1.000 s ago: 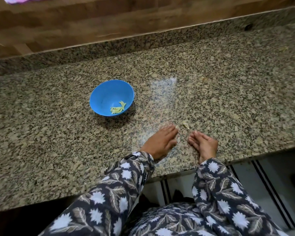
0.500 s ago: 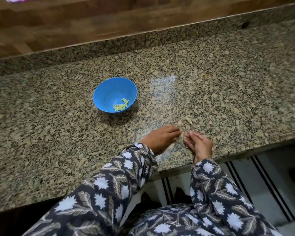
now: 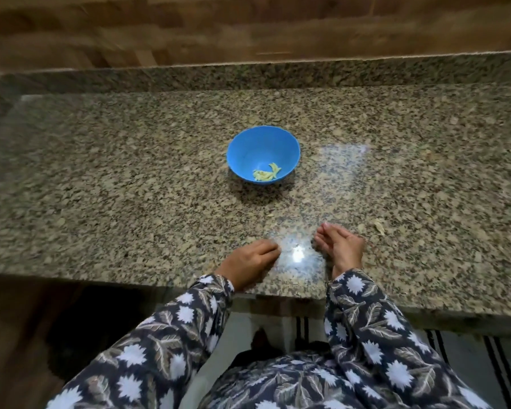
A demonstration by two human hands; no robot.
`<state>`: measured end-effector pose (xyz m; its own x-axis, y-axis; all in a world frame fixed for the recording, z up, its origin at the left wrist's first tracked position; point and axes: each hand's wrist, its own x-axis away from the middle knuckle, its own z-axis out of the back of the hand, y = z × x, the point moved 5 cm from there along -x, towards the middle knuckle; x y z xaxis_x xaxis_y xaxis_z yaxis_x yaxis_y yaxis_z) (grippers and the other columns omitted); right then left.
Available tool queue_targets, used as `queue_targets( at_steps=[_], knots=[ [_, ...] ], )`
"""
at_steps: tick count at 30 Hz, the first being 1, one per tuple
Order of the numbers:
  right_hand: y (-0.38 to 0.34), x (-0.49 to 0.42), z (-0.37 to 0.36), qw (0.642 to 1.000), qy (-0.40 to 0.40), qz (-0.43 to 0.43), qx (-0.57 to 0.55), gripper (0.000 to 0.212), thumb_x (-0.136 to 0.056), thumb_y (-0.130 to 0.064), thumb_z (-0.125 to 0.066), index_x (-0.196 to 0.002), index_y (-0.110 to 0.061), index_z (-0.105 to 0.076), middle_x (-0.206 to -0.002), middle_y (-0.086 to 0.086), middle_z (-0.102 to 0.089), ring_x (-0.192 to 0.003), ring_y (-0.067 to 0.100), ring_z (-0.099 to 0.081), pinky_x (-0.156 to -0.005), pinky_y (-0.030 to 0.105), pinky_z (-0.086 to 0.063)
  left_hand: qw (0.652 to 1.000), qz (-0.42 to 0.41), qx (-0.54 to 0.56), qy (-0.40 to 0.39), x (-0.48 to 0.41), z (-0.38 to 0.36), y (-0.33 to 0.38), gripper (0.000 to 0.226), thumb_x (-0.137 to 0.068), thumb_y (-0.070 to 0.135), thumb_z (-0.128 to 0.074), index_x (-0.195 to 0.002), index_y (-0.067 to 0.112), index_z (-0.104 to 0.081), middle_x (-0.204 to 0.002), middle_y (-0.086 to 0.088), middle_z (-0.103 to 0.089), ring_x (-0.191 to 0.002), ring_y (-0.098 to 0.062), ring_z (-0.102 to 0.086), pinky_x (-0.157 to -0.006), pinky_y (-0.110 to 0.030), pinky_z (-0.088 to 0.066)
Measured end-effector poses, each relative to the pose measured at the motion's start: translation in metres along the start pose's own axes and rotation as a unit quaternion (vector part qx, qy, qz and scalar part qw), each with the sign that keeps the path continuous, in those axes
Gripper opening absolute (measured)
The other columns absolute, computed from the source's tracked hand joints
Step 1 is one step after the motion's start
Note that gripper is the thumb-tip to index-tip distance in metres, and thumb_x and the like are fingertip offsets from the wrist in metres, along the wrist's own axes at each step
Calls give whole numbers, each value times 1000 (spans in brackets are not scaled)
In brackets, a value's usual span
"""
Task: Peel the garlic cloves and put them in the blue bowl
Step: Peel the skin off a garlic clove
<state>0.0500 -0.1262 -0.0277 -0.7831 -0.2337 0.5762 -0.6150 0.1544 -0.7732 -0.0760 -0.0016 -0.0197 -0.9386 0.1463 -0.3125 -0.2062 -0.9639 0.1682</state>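
The speckled granite bench point(image 3: 130, 178) now sits more squarely in the head view than half a second ago, and the bowl appears near the middle instead of at the left. This looks like a turn of the head, not a move of the bowl.

The two hands have separated. Before, their fingertips almost met at the front edge of the bench; now a bare, shiny patch of stone lies between them. The left hand point(image 3: 248, 262) rests back upward with its fingers curled down toward the stone. It is blurred, so one cannot tell if it pinches something. The right hand point(image 3: 340, 246) stands on its edge, with fingers loosely curved like a cup, and nothing is visible in it. Probably the person is gathering loose skins, or searching for another clove (no unpeeled clove shows anywhere on the bench), so the peeling seems close to its end.

The blue bowl point(image 3: 263, 157) stands upright, well apart from both hands and farther back on the bench. Inside, against the near wall, lie the peeled garlic cloves point(image 3: 266, 175): a small pale yellow heap, thin and curved. One dry piece of skin point(image 3: 379, 225) lies just to the right of the right hand.
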Motion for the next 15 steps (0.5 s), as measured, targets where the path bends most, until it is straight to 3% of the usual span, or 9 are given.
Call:
queue_targets(
  at_steps=[3,6,9,12,13,14,15],
  knots=[
    [8,3,-9,999,-33,-27,21,6,-88,0,-57,-86,3,-62,-72,11,-62,-44,6,-61,-47,17,-53,997,80,-6,-6,10,6,-6,27,-63,-1,-79,-89,3,-73,-89,-13,-71,-78,-24,-70,-58,-30,-58],
    [16,5,-12,996,-62,-43,40,6,-86,2,-58,-89,7,-60,-69,12,-63,-46,9,-62,-52,21,-55,981,185,-23,-49,15,7,-15,20,-71,1,-76,-89,2,-70,-89,-12,-68,-76,-24,-67,-59,-30,-57],
    [27,9,-17,992,-91,-63,59,6,-86,2,-59,-88,7,-62,-63,10,-65,-47,11,-63,-57,24,-56,939,313,-75,-125,29,1,-25,17,-90,6,-55,-106,5,-60,-105,-9,-60,-91,-22,-59,-74,-29,-52],
    [40,16,-26,986,-126,-83,75,4,-85,3,-59,-85,2,-63,-61,8,-66,-50,12,-64,-59,25,-56,892,436,-65,-103,31,2,-19,15,-90,6,-55,-103,10,-60,-101,-3,-60,-87,-15,-58,-74,-21,-50],
    [43,19,-31,984,-137,-88,75,3,-85,3,-59,-84,2,-62,-61,8,-66,-51,13,-64,-59,25,-56,862,503,-8,-65,34,5,-17,13,-88,8,-60,-99,12,-64,-95,0,-63,-82,-12,-59,-70,-18,-50],
    [47,22,-36,981,-149,-93,78,3,-85,3,-59,-85,2,-61,-64,9,-66,-54,14,-64,-62,26,-56,807,583,94,-6,40,6,-19,11,-85,9,-64,-95,11,-68,-90,1,-66,-76,-10,-61,-64,-16,-50],
    [50,25,-43,978,-161,-99,87,3,-86,2,-59,-86,2,-61,-69,11,-65,-58,16,-63,-67,28,-56,719,650,237,66,50,4,-22,11,-82,8,-68,-93,8,-70,-87,-2,-69,-70,-9,-62,-60,-16,-51]
  ],
)
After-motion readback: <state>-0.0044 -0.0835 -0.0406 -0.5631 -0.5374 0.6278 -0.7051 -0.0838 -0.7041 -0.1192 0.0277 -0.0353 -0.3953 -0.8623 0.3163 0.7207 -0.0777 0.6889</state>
